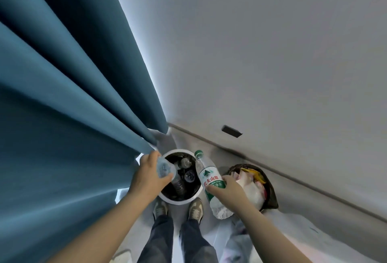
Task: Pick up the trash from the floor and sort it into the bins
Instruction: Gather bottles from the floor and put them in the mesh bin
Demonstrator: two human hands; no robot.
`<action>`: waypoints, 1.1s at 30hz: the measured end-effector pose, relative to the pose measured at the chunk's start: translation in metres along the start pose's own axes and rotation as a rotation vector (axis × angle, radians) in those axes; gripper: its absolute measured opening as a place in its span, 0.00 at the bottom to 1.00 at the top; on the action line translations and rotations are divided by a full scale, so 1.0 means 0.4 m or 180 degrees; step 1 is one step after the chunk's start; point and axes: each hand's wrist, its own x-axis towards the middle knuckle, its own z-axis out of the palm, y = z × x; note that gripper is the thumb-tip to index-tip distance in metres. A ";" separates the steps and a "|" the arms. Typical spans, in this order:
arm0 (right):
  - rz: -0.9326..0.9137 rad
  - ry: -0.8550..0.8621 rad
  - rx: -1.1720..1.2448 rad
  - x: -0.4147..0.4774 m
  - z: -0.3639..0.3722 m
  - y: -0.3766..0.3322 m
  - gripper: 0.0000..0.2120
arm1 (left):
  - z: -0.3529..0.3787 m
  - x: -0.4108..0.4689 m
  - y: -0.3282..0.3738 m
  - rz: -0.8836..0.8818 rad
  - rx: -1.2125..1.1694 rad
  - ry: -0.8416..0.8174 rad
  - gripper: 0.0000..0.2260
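Note:
I stand over a round white bin (181, 200) with a black liner that holds several plastic bottles. My left hand (147, 175) grips a clear crumpled bottle (165, 167) above the bin's left rim. In my right hand (227, 189) is a clear water bottle (208, 175) with a green cap and a white-and-green label, tilted cap-up beside the bin's right rim. To the right stands a dark bin (271, 191) filled with white paper, plastic and yellow scraps.
A blue curtain (62, 105) hangs close on the left, touching the white bin's side. A grey wall (272, 53) with a dark socket (232, 131) runs behind the bins. My shoes (195, 210) stand just before the white bin.

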 end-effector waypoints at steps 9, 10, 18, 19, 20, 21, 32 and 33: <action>0.0464 -0.0266 -0.0189 0.225 0.152 0.054 0.23 | 0.178 0.178 -0.121 -0.0043 0.0225 -0.0245 0.24; 0.0513 -0.0296 -0.0204 0.253 0.168 0.061 0.23 | 0.200 0.198 -0.138 -0.0034 0.0247 -0.0268 0.25; 0.0696 -0.0351 -0.0486 0.466 0.285 0.098 0.26 | 0.366 0.329 -0.280 0.0062 0.0203 -0.0378 0.26; 0.0700 -0.0356 -0.0521 0.486 0.295 0.099 0.25 | 0.383 0.341 -0.294 0.0069 0.0204 -0.0408 0.26; 0.0712 -0.0374 -0.0534 0.504 0.306 0.099 0.25 | 0.400 0.352 -0.309 0.0079 0.0181 -0.0433 0.27; 0.0734 -0.0401 -0.0534 0.521 0.317 0.101 0.26 | 0.415 0.362 -0.324 0.0094 0.0148 -0.0461 0.27; 0.0635 -0.0371 -0.0614 0.609 0.404 0.084 0.31 | 0.487 0.409 -0.415 0.0202 0.0407 -0.0920 0.23; 0.0600 -0.0341 -0.0672 0.608 0.409 0.080 0.30 | 0.483 0.408 -0.417 0.0194 0.0462 -0.0971 0.22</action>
